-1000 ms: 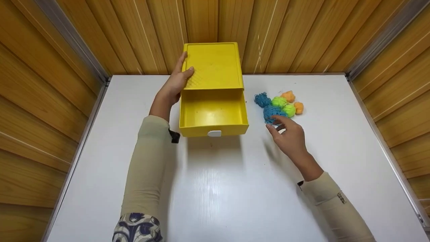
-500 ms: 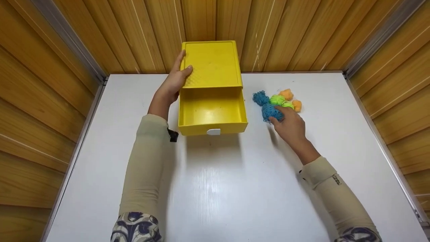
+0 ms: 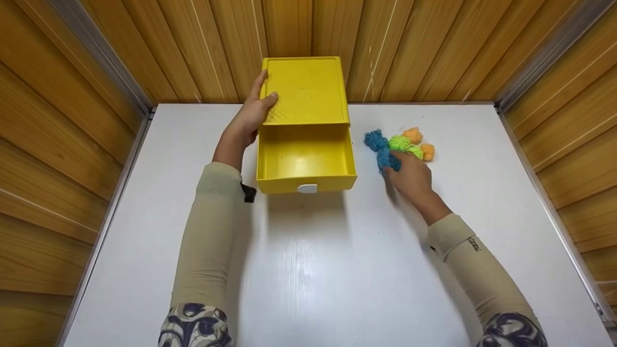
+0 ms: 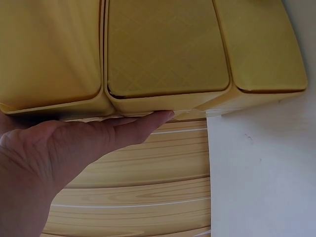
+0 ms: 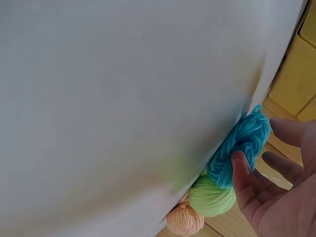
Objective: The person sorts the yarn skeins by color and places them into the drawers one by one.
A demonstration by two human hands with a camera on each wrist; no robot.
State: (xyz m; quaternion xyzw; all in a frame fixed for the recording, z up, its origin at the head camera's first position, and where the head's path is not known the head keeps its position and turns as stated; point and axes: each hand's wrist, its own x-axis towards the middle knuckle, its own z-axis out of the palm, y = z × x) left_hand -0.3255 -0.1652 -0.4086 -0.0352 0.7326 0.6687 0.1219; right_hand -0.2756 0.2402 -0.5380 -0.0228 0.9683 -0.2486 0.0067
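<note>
My left hand (image 3: 250, 118) rests against the left side of a yellow drawer cabinet (image 3: 308, 89), its thumb on the top and its fingers straight along the side. The left wrist view shows this hand beside the cabinet's panels (image 4: 168, 49); some fingers are hidden. The cabinet's top drawer (image 3: 306, 185) is pulled out, with a white handle tab on its front. To the right, my right hand (image 3: 409, 176) grips a blue yarn ball (image 3: 387, 160) between thumb and fingers. In the right wrist view, fingertips touch the blue yarn (image 5: 239, 148).
Another blue yarn ball (image 3: 375, 140) lies just behind the gripped one. Beside them are two green yarn balls (image 3: 399, 142) and two orange ones (image 3: 412, 135). All sit on a white table (image 3: 308, 274) bordered by wood-patterned walls (image 3: 414, 53).
My right hand has moved forward onto the front blue yarn ball and closed its fingers around it. The left hand stays on the cabinet; the drawer remains pulled out.
</note>
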